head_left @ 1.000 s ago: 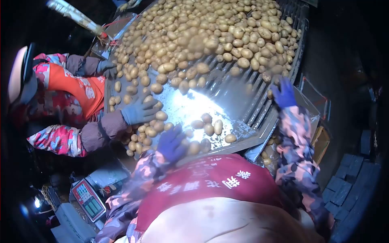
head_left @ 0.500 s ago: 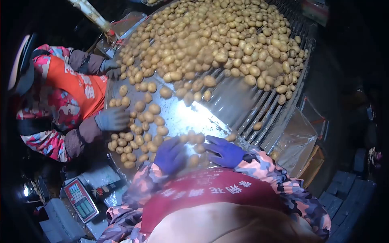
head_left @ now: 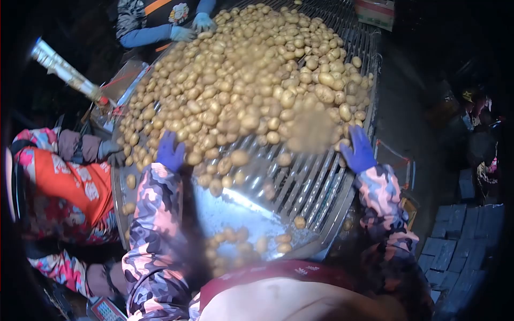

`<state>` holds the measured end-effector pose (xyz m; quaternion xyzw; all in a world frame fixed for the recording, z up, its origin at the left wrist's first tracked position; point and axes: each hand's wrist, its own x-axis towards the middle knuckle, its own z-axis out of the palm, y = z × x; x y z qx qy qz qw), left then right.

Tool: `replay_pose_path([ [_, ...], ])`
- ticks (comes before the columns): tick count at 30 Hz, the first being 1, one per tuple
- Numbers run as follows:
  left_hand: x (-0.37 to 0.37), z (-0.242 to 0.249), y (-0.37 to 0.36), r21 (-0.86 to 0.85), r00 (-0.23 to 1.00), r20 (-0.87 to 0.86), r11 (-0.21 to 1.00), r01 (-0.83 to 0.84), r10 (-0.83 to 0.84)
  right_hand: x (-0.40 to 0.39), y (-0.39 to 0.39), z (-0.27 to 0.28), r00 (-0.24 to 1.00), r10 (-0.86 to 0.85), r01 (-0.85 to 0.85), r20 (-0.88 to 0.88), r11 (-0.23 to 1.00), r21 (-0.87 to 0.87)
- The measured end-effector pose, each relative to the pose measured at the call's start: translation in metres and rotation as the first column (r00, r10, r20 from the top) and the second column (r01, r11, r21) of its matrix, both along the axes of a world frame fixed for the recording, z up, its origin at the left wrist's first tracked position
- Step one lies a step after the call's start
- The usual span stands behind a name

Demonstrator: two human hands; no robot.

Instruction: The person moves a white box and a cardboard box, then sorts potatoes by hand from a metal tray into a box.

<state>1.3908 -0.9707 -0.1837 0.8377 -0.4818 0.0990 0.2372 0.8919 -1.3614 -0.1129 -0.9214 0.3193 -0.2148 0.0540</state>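
A wide heap of potatoes [head_left: 230, 91] spreads over a slatted metal rack [head_left: 316, 176]. My left hand [head_left: 171, 152], in a purple glove, reaches to the heap's near left edge, fingers stretched out among the potatoes. At the near right edge of the heap is my right hand [head_left: 358, 151], gloved alike, its fingers spread against the outermost potatoes by the rack's side. Neither hand grips a potato. A smooth metal sheet [head_left: 225, 208] lies nearer to me, with a smaller, blurred group of potatoes [head_left: 235, 243] close to my apron.
A co-worker in an orange apron [head_left: 67, 182] stands at the left, one gloved hand by the potatoes. Another person's gloved hands [head_left: 202, 22] touch the heap's far side. A carton [head_left: 376, 13] stands far right; grey blocks [head_left: 455, 230] are stacked lower right. A scale [head_left: 107, 310] shows lower left.
Both my hands have moved forward and apart, from the near potatoes on the metal sheet to the heap's two sides. The view has shifted forward, bringing the far person's hands into sight.
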Motion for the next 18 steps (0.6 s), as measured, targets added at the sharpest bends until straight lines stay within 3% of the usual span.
replay_pose_path([
  [2,0.034,-0.015,-0.015,-0.001,0.989,-0.111,0.995,-0.097,0.096,0.009,-0.058,-0.01,0.993,-0.098,0.09,0.068,0.99,0.113],
  [3,0.046,-0.025,-0.027,-0.071,0.924,-0.333,0.973,-0.222,0.187,0.015,-0.088,-0.02,0.984,-0.134,0.115,0.116,0.981,0.157],
  [4,0.052,-0.014,-0.036,-0.031,0.954,-0.208,0.974,-0.226,0.215,0.024,-0.111,-0.028,0.972,-0.168,0.134,0.161,0.97,0.204],
  [5,0.059,-0.006,-0.046,0.035,0.963,-0.131,0.971,-0.235,0.237,0.033,-0.13,-0.04,0.972,-0.211,0.191,0.098,0.965,0.182],
  [7,0.077,0.0,-0.067,0.061,0.962,-0.141,0.972,-0.228,0.235,0.05,-0.158,-0.063,0.955,-0.294,0.295,-0.031,0.946,0.135],
  [8,0.104,-0.022,-0.072,0.085,0.977,0.058,0.974,-0.212,0.207,0.053,-0.173,-0.073,0.955,-0.287,0.267,0.073,0.941,0.207],
  [9,0.13,-0.042,-0.079,0.116,0.955,0.25,0.975,-0.191,0.157,0.048,-0.188,-0.082,0.986,-0.164,0.163,0.01,0.984,0.075],
  [10,0.13,-0.022,-0.096,0.042,0.985,-0.07,0.987,-0.157,0.16,0.039,-0.203,-0.089,0.997,-0.046,0.042,-0.069,0.998,-0.049],
  [11,0.127,0.002,-0.114,-0.041,0.915,-0.384,0.987,-0.155,0.128,0.033,-0.211,-0.094,0.985,0.066,-0.093,-0.161,0.982,-0.165],
  [12,0.142,-0.004,-0.122,0.025,0.969,-0.239,0.998,-0.06,0.065,0.037,-0.205,-0.088,0.985,0.136,-0.159,-0.108,0.955,-0.248],
  [13,0.153,-0.009,-0.126,0.095,0.996,-0.092,0.995,0.024,-0.015,0.042,-0.201,-0.079,0.979,0.147,-0.172,-0.139,0.967,-0.187],
  [14,0.12,0.042,-0.145,0.131,0.828,-0.561,0.987,0.095,-0.005,0.05,-0.199,-0.069,0.973,0.159,-0.181,-0.164,0.975,-0.13],
  [15,0.097,0.052,-0.165,0.086,0.798,-0.602,0.991,0.107,-0.034,0.054,-0.195,-0.064,0.967,0.172,-0.187,-0.187,0.98,-0.067],
  [16,0.084,0.041,-0.181,-0.077,0.834,-0.544,0.995,0.059,-0.092,0.058,-0.188,-0.06,0.944,0.242,-0.301,-0.223,0.909,-0.29],
  [17,0.028,0.077,-0.192,-0.28,0.464,-0.842,0.958,0.063,-0.277,0.067,-0.177,-0.064,0.953,0.282,-0.29,-0.112,0.955,-0.065],
  [18,0.036,0.047,-0.205,-0.034,0.669,-0.715,0.965,0.258,-0.204,0.082,-0.165,-0.071,0.956,0.292,-0.289,0.007,0.944,0.157],
])
